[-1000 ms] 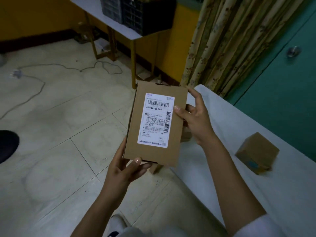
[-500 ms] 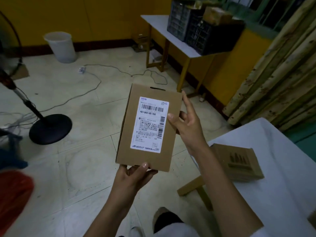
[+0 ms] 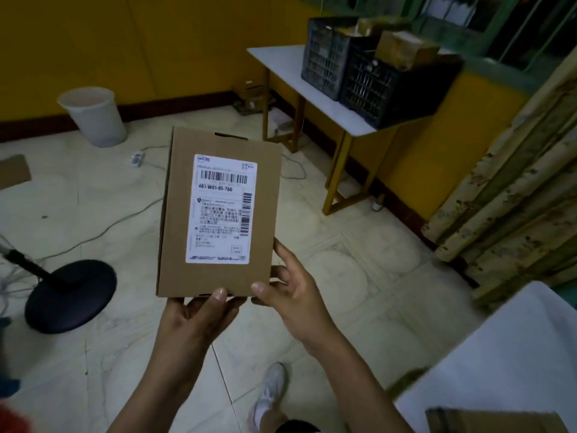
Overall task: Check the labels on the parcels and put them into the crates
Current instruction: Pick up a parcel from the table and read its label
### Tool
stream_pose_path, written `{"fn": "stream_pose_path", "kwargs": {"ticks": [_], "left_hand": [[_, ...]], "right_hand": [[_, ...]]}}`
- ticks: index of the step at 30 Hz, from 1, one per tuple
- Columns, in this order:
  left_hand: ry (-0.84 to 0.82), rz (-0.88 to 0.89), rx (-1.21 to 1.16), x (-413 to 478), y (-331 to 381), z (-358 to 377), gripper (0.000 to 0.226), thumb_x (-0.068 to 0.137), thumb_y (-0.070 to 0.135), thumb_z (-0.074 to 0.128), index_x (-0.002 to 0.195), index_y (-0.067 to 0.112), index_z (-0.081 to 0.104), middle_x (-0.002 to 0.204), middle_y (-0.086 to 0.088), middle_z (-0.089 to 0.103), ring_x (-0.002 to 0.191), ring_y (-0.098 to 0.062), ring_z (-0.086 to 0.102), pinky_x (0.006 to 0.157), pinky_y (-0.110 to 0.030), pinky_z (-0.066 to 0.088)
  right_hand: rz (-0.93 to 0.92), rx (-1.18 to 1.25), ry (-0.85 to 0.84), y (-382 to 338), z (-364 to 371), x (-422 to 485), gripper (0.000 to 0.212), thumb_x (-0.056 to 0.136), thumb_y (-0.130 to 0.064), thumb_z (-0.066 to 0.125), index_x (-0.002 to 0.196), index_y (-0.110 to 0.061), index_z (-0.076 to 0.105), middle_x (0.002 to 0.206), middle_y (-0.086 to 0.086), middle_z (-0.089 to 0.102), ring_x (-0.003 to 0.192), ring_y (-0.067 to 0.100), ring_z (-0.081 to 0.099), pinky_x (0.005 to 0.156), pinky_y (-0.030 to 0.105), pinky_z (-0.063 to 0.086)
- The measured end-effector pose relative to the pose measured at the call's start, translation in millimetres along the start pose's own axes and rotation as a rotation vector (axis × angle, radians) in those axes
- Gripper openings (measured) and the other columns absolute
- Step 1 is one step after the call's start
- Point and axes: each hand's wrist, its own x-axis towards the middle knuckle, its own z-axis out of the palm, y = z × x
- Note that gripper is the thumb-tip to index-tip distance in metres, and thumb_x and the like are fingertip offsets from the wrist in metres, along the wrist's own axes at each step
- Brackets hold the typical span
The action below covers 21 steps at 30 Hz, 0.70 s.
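The left hand (image 3: 199, 320) and right hand (image 3: 296, 303) grip the near end of the parcel (image 3: 218, 214), with the crates (image 3: 371, 85) far off to the right.

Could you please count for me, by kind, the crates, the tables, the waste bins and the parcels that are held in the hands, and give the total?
Crates: 2, grey crate and black crate
Tables: 2, far table and near table
Waste bin: 1
Held parcel: 1
Total: 6
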Motion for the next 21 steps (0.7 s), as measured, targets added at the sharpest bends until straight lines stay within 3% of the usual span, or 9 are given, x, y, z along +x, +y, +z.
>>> {"fn": "stream_pose_path", "kwargs": {"ticks": [3, 6, 11, 14, 18, 21], "left_hand": [[0.059, 0.0, 0.035, 69.1, 13.0, 9.7, 0.038, 0.082, 0.026, 0.062, 0.117, 0.039, 0.055, 0.112, 0.002, 0.07, 0.094, -0.026, 0.071, 0.067, -0.03, 0.059], [0.16, 0.043, 0.051, 131.1, 27.7, 15.3, 0.047, 0.082, 0.032, 0.062, 0.124, 0.044, 0.046, 0.105, 0.006, 0.072, 0.091, -0.023, 0.072, 0.067, -0.029, 0.057], [0.137, 0.016, 0.038, 219.5, 34.2, 24.9, 0.048, 0.081, 0.021, 0.062, 0.128, 0.026, 0.051, 0.096, -0.005, 0.074, 0.085, -0.023, 0.072, 0.067, -0.022, 0.056], [0.102, -0.011, 0.026, 274.1, 34.5, 31.5, 0.051, 0.077, 0.023, 0.063, 0.126, 0.026, 0.052, 0.092, -0.003, 0.074, 0.084, -0.023, 0.073, 0.067, -0.021, 0.056], [0.041, -0.048, 0.034, 358.7, 33.8, 29.2, 0.05, 0.077, 0.025, 0.063, 0.126, 0.027, 0.052, 0.096, -0.004, 0.074, 0.087, -0.023, 0.072, 0.067, -0.025, 0.057], [-0.002, -0.036, 0.057, 437.4, 38.5, 23.5, 0.045, 0.085, 0.019, 0.061, 0.128, 0.025, 0.051, 0.098, -0.004, 0.074, 0.094, -0.018, 0.07, 0.075, -0.029, 0.058]], "right_hand": [[0.003, 0.045, 0.031, -11.8, -15.7, 62.7, 0.063, 0.089, -0.009, 0.065, 0.128, -0.053, 0.042, 0.114, -0.002, 0.07, 0.106, 0.014, 0.067, 0.08, 0.024, 0.055], [0.008, 0.069, 0.069, -24.7, -38.5, 119.6, 0.06, 0.089, -0.006, 0.065, 0.128, -0.048, 0.045, 0.112, -0.005, 0.071, 0.106, 0.013, 0.066, 0.079, 0.021, 0.054], [0.079, 0.122, 0.188, -24.3, -57.8, 191.6, 0.048, 0.089, -0.013, 0.066, 0.121, -0.045, 0.051, 0.108, -0.006, 0.073, 0.104, 0.011, 0.067, 0.078, 0.022, 0.055], [0.123, 0.14, 0.226, -17.9, -61.6, 233.5, 0.048, 0.089, -0.017, 0.066, 0.118, -0.051, 0.049, 0.11, -0.006, 0.072, 0.102, 0.015, 0.069, 0.078, 0.024, 0.056], [0.101, 0.157, 0.302, -13.8, -67.2, 308.1, 0.048, 0.09, -0.008, 0.063, 0.117, -0.047, 0.053, 0.108, -0.003, 0.073, 0.104, 0.015, 0.068, 0.077, 0.019, 0.055], [0.076, 0.159, 0.355, -14.4, -66.2, 379.8, 0.051, 0.088, -0.006, 0.064, 0.115, -0.049, 0.057, 0.108, -0.003, 0.073, 0.106, 0.015, 0.067, 0.077, 0.02, 0.054]]}}
